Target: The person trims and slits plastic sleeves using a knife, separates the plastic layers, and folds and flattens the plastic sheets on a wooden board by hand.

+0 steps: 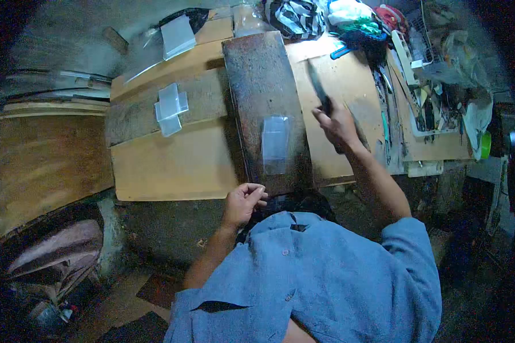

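My right hand (339, 124) is wrapped round a long, dark knife-like tool (317, 83), raised over the right part of the bench and pointing away from me. Motion blurs its far end, so its exact kind is unclear. My left hand (246, 201) is closed, thumb against curled fingers, at the near edge of a dark wooden board (260, 77). Whether anything small sits in those fingers is hidden. Clear plastic pieces (275, 146) lie flat on the board's near half, just beyond my left hand and apart from it.
More clear plastic pieces (170, 108) lie on a wooden plank at left, and a pale stack (178, 37) sits at the back left. Bags and cloth (349, 17) crowd the back. Hand tools fill a white tray (435, 132) at right. A green container (486, 146) stands by the right edge.
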The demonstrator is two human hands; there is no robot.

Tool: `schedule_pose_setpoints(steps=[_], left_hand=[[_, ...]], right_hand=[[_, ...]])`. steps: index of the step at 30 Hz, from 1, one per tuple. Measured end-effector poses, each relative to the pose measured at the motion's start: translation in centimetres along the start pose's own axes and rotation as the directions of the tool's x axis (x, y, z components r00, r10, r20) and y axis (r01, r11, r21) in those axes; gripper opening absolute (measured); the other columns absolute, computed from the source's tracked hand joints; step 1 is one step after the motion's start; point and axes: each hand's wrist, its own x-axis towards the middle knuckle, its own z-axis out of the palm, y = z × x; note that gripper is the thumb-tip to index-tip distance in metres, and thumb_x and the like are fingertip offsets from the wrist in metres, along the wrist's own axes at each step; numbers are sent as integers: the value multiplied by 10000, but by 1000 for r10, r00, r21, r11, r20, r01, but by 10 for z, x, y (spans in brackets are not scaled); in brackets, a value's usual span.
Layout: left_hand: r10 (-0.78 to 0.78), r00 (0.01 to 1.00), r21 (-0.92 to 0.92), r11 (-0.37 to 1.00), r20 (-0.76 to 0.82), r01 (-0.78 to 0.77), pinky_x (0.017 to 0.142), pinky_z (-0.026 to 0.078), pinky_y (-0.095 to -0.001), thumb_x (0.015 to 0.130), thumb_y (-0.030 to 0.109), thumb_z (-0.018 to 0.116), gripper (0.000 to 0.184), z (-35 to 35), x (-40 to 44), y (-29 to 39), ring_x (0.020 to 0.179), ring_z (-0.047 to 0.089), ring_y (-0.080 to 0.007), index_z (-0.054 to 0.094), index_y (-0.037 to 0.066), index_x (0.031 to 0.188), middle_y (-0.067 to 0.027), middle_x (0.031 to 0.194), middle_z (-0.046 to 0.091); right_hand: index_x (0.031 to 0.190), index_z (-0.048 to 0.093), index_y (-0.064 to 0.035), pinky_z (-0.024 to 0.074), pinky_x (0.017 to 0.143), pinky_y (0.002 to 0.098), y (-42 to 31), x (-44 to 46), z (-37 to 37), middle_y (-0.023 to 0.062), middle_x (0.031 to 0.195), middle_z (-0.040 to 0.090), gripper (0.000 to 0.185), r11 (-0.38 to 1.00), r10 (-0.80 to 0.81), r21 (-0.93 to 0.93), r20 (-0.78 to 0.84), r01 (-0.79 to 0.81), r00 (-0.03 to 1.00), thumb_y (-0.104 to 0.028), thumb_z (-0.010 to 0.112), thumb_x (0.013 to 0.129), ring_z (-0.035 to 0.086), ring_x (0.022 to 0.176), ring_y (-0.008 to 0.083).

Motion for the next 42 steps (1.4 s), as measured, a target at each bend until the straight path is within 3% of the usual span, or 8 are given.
schedule_pose_setpoints(steps=[3, 9, 12, 19, 31, 32, 39, 42], left_hand=[[72, 997, 70, 995, -5, -71, 699, 541, -294, 890, 143, 590, 205, 3, 2, -2, 783, 631, -162, 599, -25, 1007, -109, 880, 641], [154, 987, 461, 874, 35, -152, 671, 481, -244, 857, 186, 628, 261, 25, 2, 12, 720, 579, -91, 610, 15, 1053, -40, 869, 644], [195, 981, 455, 873, 13, -179, 656, 474, -239, 842, 202, 646, 327, 32, 10, 4, 707, 563, -75, 595, 25, 1112, -36, 860, 644], [186, 981, 492, 860, -53, -137, 644, 467, -231, 819, 186, 669, 484, 44, 10, 8, 663, 496, -45, 508, 57, 1258, -34, 966, 621], [213, 977, 461, 869, -24, -179, 683, 463, -227, 820, 172, 664, 437, 47, 3, 5, 700, 497, -63, 538, 59, 1222, -35, 989, 616], [218, 975, 463, 869, -39, -176, 688, 473, -241, 811, 171, 668, 435, 47, 2, 6, 701, 513, -72, 546, 46, 1210, -55, 975, 622], [242, 970, 483, 851, -13, -206, 712, 489, -261, 805, 172, 676, 420, 41, 7, -7, 739, 557, -96, 562, 29, 1183, -70, 967, 633], [228, 973, 392, 898, -30, -198, 739, 485, -260, 812, 161, 672, 402, 40, 5, -16, 769, 561, -98, 565, 35, 1179, -70, 980, 637]], right_hand=[[1075, 564, -36, 476, 702, 334, 19, -19, -21, 131, 814, 610, 343, 949, 305, 60, 84, -310, 949, -172, 678, 782, 601, 778, 214], [1041, 584, -7, 441, 575, 282, 64, -70, -2, 53, 722, 560, 357, 989, 62, 127, 145, -81, 987, -149, 710, 738, 537, 643, 137], [1052, 586, -4, 437, 593, 273, 63, -81, 10, 43, 737, 561, 392, 936, 179, 251, 261, -246, 949, -155, 731, 721, 518, 674, 124], [1052, 572, -10, 440, 602, 308, 91, -87, 26, 91, 735, 554, 399, 957, 25, 277, 201, -81, 979, -184, 728, 729, 510, 653, 184], [998, 578, -15, 459, 627, 332, 67, -94, 36, 110, 754, 596, 340, 931, 6, 352, 246, -95, 969, -170, 719, 730, 571, 682, 204], [983, 574, -11, 459, 622, 313, 62, -93, 32, 89, 745, 592, 315, 962, 85, 225, 290, -154, 953, -167, 702, 741, 571, 684, 177], [929, 573, -12, 456, 598, 346, 47, -54, 0, 125, 694, 578, 264, 904, 189, 353, 175, -240, 966, -202, 667, 772, 577, 626, 216], [863, 573, -9, 440, 537, 353, 60, -13, -20, 118, 613, 564, 267, 989, 107, 109, -55, -101, 993, -250, 652, 781, 568, 562, 216]])
